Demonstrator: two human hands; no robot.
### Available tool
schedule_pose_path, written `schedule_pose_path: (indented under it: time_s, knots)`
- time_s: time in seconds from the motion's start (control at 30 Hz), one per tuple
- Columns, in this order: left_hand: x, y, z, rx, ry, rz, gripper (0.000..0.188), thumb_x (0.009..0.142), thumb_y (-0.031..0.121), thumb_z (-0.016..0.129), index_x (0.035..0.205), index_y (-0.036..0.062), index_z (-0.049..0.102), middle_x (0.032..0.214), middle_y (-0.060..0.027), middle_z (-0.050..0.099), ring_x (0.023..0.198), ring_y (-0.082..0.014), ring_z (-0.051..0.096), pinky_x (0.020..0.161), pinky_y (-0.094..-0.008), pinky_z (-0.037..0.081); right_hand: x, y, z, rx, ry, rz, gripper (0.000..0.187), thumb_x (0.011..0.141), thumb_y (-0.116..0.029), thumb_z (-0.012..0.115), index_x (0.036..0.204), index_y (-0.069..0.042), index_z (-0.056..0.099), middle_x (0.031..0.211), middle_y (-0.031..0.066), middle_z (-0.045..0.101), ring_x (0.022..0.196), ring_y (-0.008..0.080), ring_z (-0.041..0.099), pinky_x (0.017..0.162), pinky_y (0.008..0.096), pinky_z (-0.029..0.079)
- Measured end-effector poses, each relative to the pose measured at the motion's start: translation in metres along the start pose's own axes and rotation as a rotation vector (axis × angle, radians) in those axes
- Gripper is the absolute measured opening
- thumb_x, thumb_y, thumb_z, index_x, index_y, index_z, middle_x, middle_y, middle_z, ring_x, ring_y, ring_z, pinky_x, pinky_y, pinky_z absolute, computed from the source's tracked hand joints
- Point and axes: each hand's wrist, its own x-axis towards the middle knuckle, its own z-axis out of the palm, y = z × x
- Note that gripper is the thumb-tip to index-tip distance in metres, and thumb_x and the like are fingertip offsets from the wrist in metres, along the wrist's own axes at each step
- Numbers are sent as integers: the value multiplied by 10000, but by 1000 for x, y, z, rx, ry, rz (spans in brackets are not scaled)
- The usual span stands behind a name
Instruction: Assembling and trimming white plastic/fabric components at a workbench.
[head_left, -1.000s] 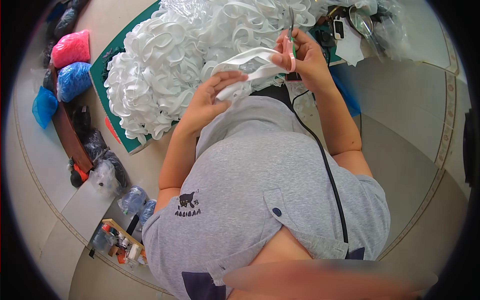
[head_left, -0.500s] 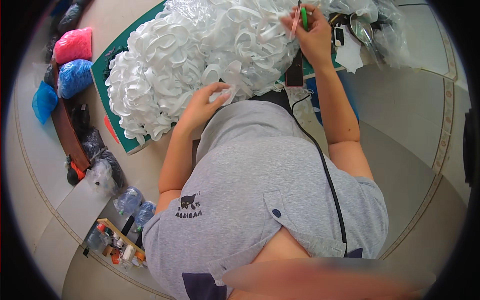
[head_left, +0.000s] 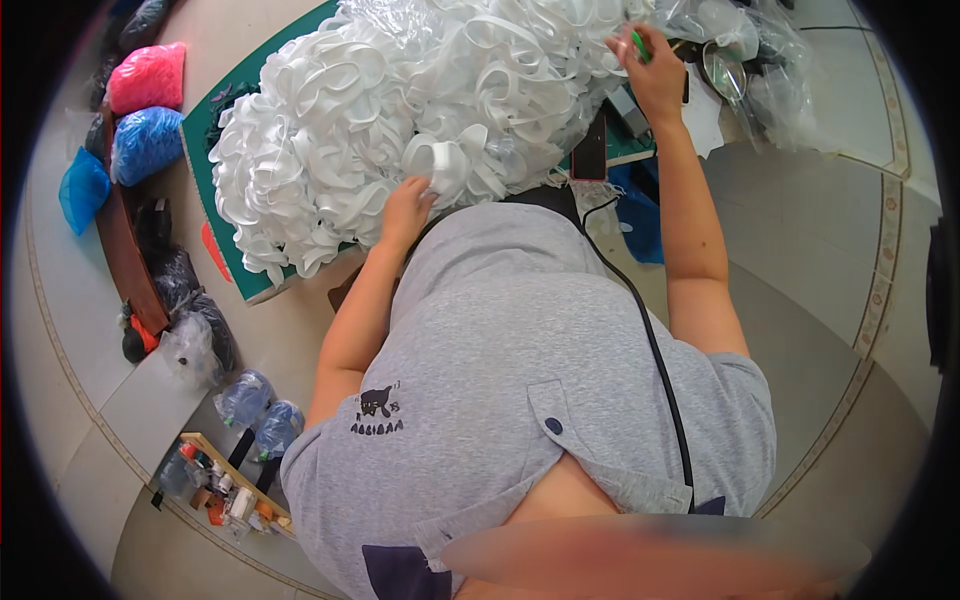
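Okay, your left hand (head_left: 405, 212) is at the near edge of the big heap of white looped fabric bands (head_left: 330, 120), more or less mid-front. Its fingers are curled in w/ the thumb close by, tips right at one upright white band loop (head_left: 441, 166); can't tell if they're actually pinching it or just touching.

Your right hand (head_left: 655, 75) is up at the heap's far R side, well apart from the L. Fingers there are bent & closed round a small bright-green handle (head_left: 640, 46), which pokes out btwn them; the rest of that tool is hidden or blurred. Fingertips point L toward the bands, but can't say for sure they touch any.

The heap covers most of the green work surface (head_left: 258, 282), w/ bare green showing along its L side. Just R of the heap, below your right hand, there's a dark flat phone-like slab w/ a reddish edge (head_left: 589, 152). Past your R wrist: crumpled clear plastic bags (head_left: 785, 100). Far L, off the work surface, a bright pink plastic-wrapped bundle (head_left: 147, 78) sits above a blue plastic-wrapped bundle (head_left: 147, 146).
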Motion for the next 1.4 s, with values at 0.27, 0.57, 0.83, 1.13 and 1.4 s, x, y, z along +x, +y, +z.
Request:
schedule_pose_path:
  time_s: [0.27, 0.57, 0.83, 1.13, 1.4]
  knots:
    - [-15, 5, -51, -607, 264, -398, 247, 897, 226, 642, 807, -4, 626, 695, 37, 542, 655, -43, 431, 597, -196, 345, -146, 89, 0, -412, -312, 421, 278, 827, -305, 653, 907, -40, 678, 810, 169, 675, 760, 348, 652, 700, 402, 505]
    - [18, 87, -81, -1328, 186, -257, 228, 840, 13, 664, 1026, 64, 542, 1024, -45, 649, 915, -113, 613, 827, -255, 473, -181, 142, 41, -491, -341, 489, 319, 848, -320, 622, 958, -21, 632, 821, 194, 670, 793, 367, 653, 677, 421, 508]
    - [8, 140, -86, -1496, 116, -96, 489, 814, -71, 633, 1241, 82, 452, 1186, -65, 582, 1126, -180, 547, 949, -324, 447, -163, 169, 46, -452, -495, 563, 278, 755, -305, 708, 891, -64, 681, 847, 181, 674, 846, 376, 642, 742, 445, 500]
    - [7, 152, -71, -1327, -64, -142, 819, 654, -131, 547, 1412, 64, 307, 1364, -69, 429, 1304, -216, 374, 1080, -366, 286, -70, -98, 36, 658, -572, 398, 224, 938, -253, 569, 1036, -75, 663, 794, -56, 599, 624, 20, 424, 532, 182, 321]
    - [22, 154, -69, -1330, -122, -249, 388, 946, 267, 515, 1260, 38, 507, 1117, -35, 587, 1030, -136, 531, 921, -294, 387, -63, -141, 35, 628, -684, 113, 84, 866, -106, 654, 865, -35, 608, 740, -62, 504, 658, 23, 420, 588, 181, 357]
